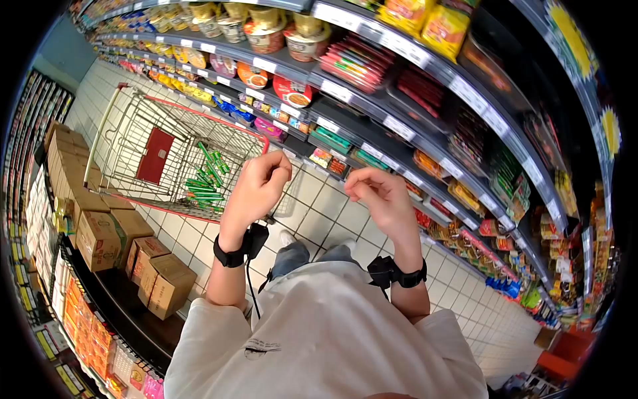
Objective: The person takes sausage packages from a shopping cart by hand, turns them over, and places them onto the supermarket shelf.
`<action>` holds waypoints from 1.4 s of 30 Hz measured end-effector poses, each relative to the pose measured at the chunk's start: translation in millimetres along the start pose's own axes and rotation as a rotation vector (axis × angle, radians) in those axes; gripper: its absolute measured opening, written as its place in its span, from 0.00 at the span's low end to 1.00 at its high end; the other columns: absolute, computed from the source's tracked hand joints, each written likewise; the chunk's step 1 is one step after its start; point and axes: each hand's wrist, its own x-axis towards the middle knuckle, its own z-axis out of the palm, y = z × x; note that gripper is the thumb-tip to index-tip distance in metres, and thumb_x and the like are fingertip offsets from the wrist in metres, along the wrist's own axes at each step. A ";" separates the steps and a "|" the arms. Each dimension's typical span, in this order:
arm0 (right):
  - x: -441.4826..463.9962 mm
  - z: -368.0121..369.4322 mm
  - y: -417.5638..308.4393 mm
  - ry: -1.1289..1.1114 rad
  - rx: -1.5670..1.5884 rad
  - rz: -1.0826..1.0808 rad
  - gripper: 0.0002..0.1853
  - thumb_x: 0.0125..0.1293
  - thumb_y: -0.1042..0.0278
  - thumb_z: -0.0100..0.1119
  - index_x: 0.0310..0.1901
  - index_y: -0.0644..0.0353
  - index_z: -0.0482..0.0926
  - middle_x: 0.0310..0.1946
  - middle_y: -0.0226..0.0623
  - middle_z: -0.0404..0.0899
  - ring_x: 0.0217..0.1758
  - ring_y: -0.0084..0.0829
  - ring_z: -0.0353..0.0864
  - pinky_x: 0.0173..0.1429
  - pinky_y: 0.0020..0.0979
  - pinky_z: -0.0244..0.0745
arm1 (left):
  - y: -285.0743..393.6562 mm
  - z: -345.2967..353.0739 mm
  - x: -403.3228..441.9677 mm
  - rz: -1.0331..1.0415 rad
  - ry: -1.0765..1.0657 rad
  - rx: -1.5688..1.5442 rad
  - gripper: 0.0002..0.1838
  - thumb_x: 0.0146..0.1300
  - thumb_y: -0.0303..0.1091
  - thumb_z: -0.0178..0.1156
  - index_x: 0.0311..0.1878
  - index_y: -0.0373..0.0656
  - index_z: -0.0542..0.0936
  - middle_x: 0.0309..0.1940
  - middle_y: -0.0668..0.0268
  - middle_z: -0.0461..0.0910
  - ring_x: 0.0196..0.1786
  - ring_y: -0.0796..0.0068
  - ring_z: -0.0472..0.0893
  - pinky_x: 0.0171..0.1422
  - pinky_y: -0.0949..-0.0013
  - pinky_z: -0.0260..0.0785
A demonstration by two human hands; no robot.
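Observation:
My left hand [260,187] is raised in front of me with its fingers curled into a loose fist, and nothing shows in it. It is nearest the front corner of a wire shopping cart [155,155]. Inside the cart lies a loose pile of slim green-and-white packs [205,187]. My right hand [381,198] hovers near the shelves, its fingers bent in toward the thumb, with no object visible in it. The hands are apart and touch neither the cart nor the shelves. Each wrist wears a black strap with a small box.
Store shelves run along the front and right, holding instant noodle cups [307,41], red noodle bowls [292,92], flat red packets [357,63] and yellow bags [444,32]. Cardboard boxes [166,284] stand at the left beside another display. White floor tiles [319,225] lie underfoot.

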 end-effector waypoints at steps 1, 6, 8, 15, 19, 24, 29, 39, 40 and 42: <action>6.3 19.3 -1.6 -0.018 -0.008 -0.005 0.07 0.66 0.76 0.53 0.37 0.63 0.81 0.29 0.28 0.79 0.32 0.16 0.74 0.36 0.20 0.69 | -8.3 -18.7 -7.7 0.002 0.019 -0.006 0.08 0.60 0.27 0.49 0.28 0.33 0.73 0.17 0.65 0.69 0.22 0.78 0.66 0.27 0.69 0.58; 33.4 104.6 -1.3 -0.201 -0.111 0.008 0.08 0.65 0.79 0.49 0.35 0.64 0.80 0.30 0.26 0.79 0.30 0.12 0.71 0.31 0.18 0.64 | -41.0 -98.3 -48.0 -0.045 0.148 -0.068 0.10 0.61 0.28 0.47 0.27 0.34 0.72 0.18 0.66 0.69 0.23 0.79 0.66 0.28 0.69 0.60; 40.3 132.6 -4.7 -0.266 -0.133 0.010 0.08 0.65 0.79 0.48 0.34 0.64 0.80 0.30 0.26 0.79 0.29 0.12 0.70 0.31 0.18 0.64 | -56.5 -122.4 -66.1 -0.028 0.242 -0.122 0.09 0.61 0.28 0.47 0.27 0.34 0.73 0.18 0.67 0.69 0.23 0.81 0.65 0.27 0.70 0.58; 63.3 214.2 -9.9 -0.492 -0.173 0.009 0.10 0.65 0.84 0.45 0.30 0.67 0.77 0.39 0.42 0.83 0.35 0.20 0.76 0.43 0.22 0.72 | -128.0 -185.0 -124.8 -0.103 0.584 -0.260 0.09 0.63 0.29 0.46 0.31 0.38 0.75 0.17 0.74 0.66 0.18 0.87 0.63 0.21 0.75 0.53; 86.4 258.3 -7.5 -0.646 -0.188 0.050 0.11 0.67 0.82 0.45 0.30 0.67 0.77 0.40 0.42 0.83 0.35 0.19 0.75 0.42 0.22 0.73 | -182.9 -211.1 -162.5 -0.168 0.841 -0.328 0.11 0.64 0.31 0.46 0.31 0.39 0.77 0.15 0.75 0.66 0.17 0.86 0.65 0.21 0.75 0.59; 124.9 321.2 12.8 -0.819 -0.309 0.073 0.11 0.69 0.79 0.47 0.33 0.65 0.80 0.37 0.36 0.84 0.37 0.18 0.78 0.42 0.22 0.73 | -220.9 -226.2 -199.8 -0.345 0.958 -0.384 0.12 0.65 0.32 0.47 0.36 0.40 0.81 0.15 0.76 0.65 0.16 0.86 0.65 0.20 0.77 0.58; 208.3 385.6 79.4 -1.046 -0.552 0.209 0.10 0.68 0.76 0.49 0.39 0.62 0.83 0.32 0.27 0.82 0.36 0.16 0.78 0.40 0.20 0.73 | -253.5 -227.3 -201.1 -0.462 1.107 -0.545 0.16 0.71 0.39 0.47 0.44 0.38 0.80 0.15 0.74 0.67 0.15 0.84 0.66 0.20 0.76 0.60; 347.1 562.6 291.7 -1.369 -0.724 0.295 0.15 0.65 0.66 0.58 0.50 0.64 0.79 0.33 0.36 0.84 0.33 0.21 0.80 0.37 0.24 0.74 | -359.5 -245.0 -53.1 -0.679 1.182 -0.709 0.14 0.71 0.37 0.51 0.50 0.37 0.77 0.33 0.69 0.79 0.35 0.82 0.79 0.35 0.75 0.73; 353.2 571.5 317.3 -1.421 -0.715 0.203 0.16 0.65 0.65 0.59 0.51 0.64 0.79 0.35 0.39 0.84 0.36 0.25 0.82 0.41 0.27 0.76 | -386.2 -245.8 -31.9 -0.704 1.217 -0.797 0.16 0.70 0.37 0.51 0.53 0.36 0.76 0.35 0.68 0.79 0.37 0.80 0.79 0.37 0.75 0.73; 351.7 597.7 351.4 -1.413 -0.668 0.277 0.16 0.65 0.65 0.59 0.52 0.64 0.79 0.37 0.40 0.84 0.39 0.27 0.83 0.44 0.28 0.77 | -450.1 -243.8 3.1 -0.762 1.297 -0.844 0.17 0.69 0.37 0.51 0.54 0.36 0.75 0.37 0.68 0.79 0.38 0.80 0.78 0.38 0.75 0.72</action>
